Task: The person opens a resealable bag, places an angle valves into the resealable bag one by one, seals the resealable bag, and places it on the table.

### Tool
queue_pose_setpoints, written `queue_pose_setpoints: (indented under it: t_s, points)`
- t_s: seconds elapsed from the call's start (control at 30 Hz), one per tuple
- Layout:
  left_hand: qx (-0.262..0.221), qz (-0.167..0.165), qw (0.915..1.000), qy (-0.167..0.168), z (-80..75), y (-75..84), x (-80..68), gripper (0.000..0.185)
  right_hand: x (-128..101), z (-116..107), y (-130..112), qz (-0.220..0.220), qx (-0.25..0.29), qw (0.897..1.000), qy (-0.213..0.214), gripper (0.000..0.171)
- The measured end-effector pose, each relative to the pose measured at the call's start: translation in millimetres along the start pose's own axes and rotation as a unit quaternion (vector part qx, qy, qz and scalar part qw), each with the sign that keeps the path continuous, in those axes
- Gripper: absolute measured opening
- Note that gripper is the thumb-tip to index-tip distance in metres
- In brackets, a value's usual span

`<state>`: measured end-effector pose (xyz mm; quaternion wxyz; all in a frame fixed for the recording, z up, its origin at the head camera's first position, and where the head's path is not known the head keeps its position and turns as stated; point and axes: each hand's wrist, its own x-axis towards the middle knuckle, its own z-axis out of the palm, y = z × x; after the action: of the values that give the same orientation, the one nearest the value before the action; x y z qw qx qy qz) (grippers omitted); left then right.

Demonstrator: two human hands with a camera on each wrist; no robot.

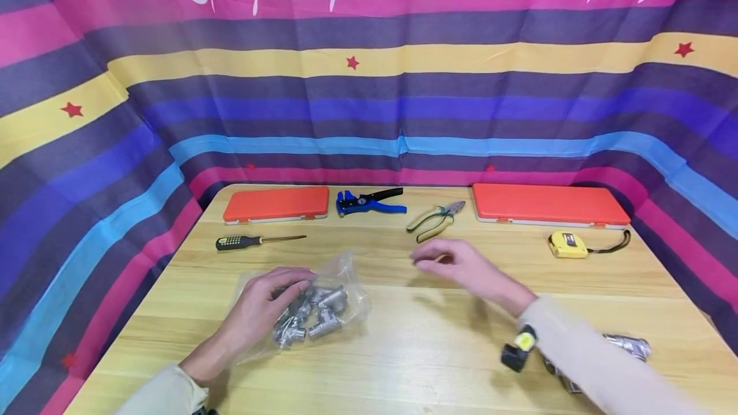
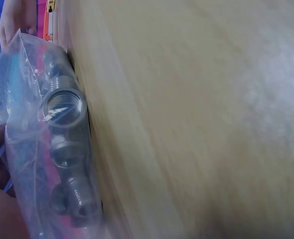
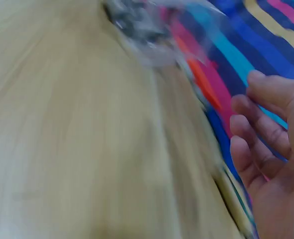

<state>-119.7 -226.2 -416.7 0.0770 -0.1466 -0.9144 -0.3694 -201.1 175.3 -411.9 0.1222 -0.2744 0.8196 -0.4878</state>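
A clear plastic bag (image 1: pixel 353 279) lies at the left of the table with several shiny metal threaded pipe fittings (image 1: pixel 327 320) inside. My left hand (image 1: pixel 265 300) grips the bag's upper left part, thumb and fingers curled on the film. In the left wrist view the fittings (image 2: pixel 65 107) show through the film, one round threaded opening facing the camera. To the right of the bag, my right hand (image 1: pixel 458 264) hovers over the table, holding nothing. Its fingers (image 3: pixel 246 129) are loosely bent and apart in the right wrist view.
Along the back lie two red cases (image 1: pixel 277 203) (image 1: pixel 548 203), blue wire strippers (image 1: pixel 369 202) and pliers (image 1: pixel 441 219). A screwdriver (image 1: pixel 239 243) is at left, a yellow tape measure (image 1: pixel 567 244) at right. Metal parts (image 1: pixel 631 346) sit partly hidden under my right forearm. Striped cloth (image 1: pixel 369 107) surrounds the table.
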Motion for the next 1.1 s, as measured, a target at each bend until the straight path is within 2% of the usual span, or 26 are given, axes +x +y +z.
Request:
queue_pose_setpoints:
  t_s: [0.1,0.23,0.33,0.5,0.63,0.73,0.87,1.0,1.1]
  points:
    - [0.002,-0.002,1.0,-0.001,0.3,-1.2,0.8,0.021,-36.3,-36.1,12.4,0.021,-0.023,0.999,0.043,0.033]
    - [0.0,0.002,1.0,-0.001,1.6,-2.8,1.4,0.021,-89.4,-75.8,25.9,0.05,-0.071,0.992,0.097,0.029]
    - [0.001,0.006,1.0,0.0,2.8,-3.8,2.1,0.022,-128.0,-99.9,39.9,0.044,-0.102,0.985,0.129,0.028]
    - [0.003,0.005,1.0,-0.001,4.0,-4.5,4.1,0.022,-188.5,-132.6,73.6,0.052,-0.13,0.978,0.154,0.032]
    - [0.003,0.004,1.0,-0.004,4.7,-4.1,5.5,0.022,-228.0,-151.1,101.1,0.095,-0.159,0.97,0.16,0.03]
    - [0.003,0.004,1.0,-0.006,4.6,-4.0,5.9,0.021,-249.3,-156.1,118.0,0.108,-0.175,0.966,0.155,0.029]
    - [0.003,0.001,1.0,-0.007,4.7,-4.5,6.1,0.02,-269.0,-157.9,132.8,0.123,-0.179,0.967,0.131,0.028]
    - [0.004,0.001,1.0,-0.007,4.9,-5.0,5.9,0.02,-278.9,-157.3,138.8,0.118,-0.178,0.97,0.113,0.03]
    - [0.005,0.001,1.0,-0.007,5.1,-5.2,6.0,0.02,-281.4,-155.5,140.5,0.085,-0.167,0.977,0.102,0.035]
